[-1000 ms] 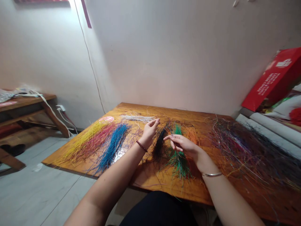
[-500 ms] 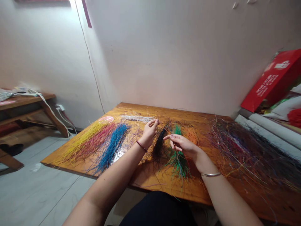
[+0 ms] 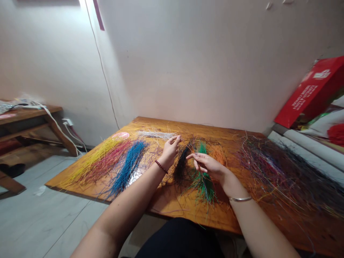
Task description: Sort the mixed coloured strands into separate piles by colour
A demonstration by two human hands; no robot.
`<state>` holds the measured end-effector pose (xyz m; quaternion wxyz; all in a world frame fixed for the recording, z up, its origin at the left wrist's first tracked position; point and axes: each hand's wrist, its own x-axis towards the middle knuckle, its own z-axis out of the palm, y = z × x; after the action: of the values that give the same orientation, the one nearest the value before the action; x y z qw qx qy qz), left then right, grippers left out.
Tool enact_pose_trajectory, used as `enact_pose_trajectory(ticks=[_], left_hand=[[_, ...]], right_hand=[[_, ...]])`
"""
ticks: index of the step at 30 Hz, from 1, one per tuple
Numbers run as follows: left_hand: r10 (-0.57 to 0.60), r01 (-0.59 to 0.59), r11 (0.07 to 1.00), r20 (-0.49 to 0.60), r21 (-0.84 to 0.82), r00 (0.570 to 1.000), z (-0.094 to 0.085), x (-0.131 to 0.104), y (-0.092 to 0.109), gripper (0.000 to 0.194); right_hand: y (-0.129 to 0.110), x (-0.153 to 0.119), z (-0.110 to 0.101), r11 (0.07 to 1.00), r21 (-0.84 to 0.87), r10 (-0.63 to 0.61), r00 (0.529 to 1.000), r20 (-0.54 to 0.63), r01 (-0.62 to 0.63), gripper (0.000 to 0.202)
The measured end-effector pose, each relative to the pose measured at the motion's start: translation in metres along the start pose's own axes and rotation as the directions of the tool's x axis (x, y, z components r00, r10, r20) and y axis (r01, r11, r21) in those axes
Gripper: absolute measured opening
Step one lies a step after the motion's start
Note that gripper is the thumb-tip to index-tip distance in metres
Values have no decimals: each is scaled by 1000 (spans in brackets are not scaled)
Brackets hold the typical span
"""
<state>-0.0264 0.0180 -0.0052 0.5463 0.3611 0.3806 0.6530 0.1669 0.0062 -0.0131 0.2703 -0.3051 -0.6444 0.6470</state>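
My left hand (image 3: 170, 149) is raised above the table's middle, thumb and fingertips pinched together. Whatever may be between those tips is too thin to make out. Across from it, my right hand (image 3: 208, 164) pinches a few thin, wire-like strands (image 3: 199, 165), dark and reddish, whose ends trail down over the green bundle (image 3: 206, 190). The right index finger points toward the left hand. A black bundle (image 3: 181, 166) lies between and below the two hands. Just beyond the right hand is a small orange bundle (image 3: 219, 156).
On the wooden table (image 3: 172, 204), yellow (image 3: 94, 157), red (image 3: 114, 157) and blue (image 3: 129, 168) bundles lie to the left, a white bundle (image 3: 156, 134) at the back. A large tangled mixed pile (image 3: 279, 172) covers the right side, near a red box (image 3: 309, 91).
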Motion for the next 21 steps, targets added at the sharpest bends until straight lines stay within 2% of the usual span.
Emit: enact_pose_trajectory(ticks=[6,9,13,16,21], left_hand=[[-7,4,994,-34,-109,999,-1,2,1,23],[-96,94,963,2,-254,995,-2,2,5,15],[-203,209,898,57,-387,977,-2,4,9,15],[-182,171,916,2,-363,983,-3,4,8,14],[-56,46,970,-34,-241,998,-4,4,6,26]], right_hand=[[0,0,0,1000,-17,-1,1000,4,1,40],[-2,-1,1,1000,-27,-2,1000,9,2,40],[-3,-2,2,999,-41,8,1000,14,-8,40],[-3,-2,3,999,-48,14,1000,8,-14,40],[-4,-2,3,999,-47,19,1000,-1,-19,40]])
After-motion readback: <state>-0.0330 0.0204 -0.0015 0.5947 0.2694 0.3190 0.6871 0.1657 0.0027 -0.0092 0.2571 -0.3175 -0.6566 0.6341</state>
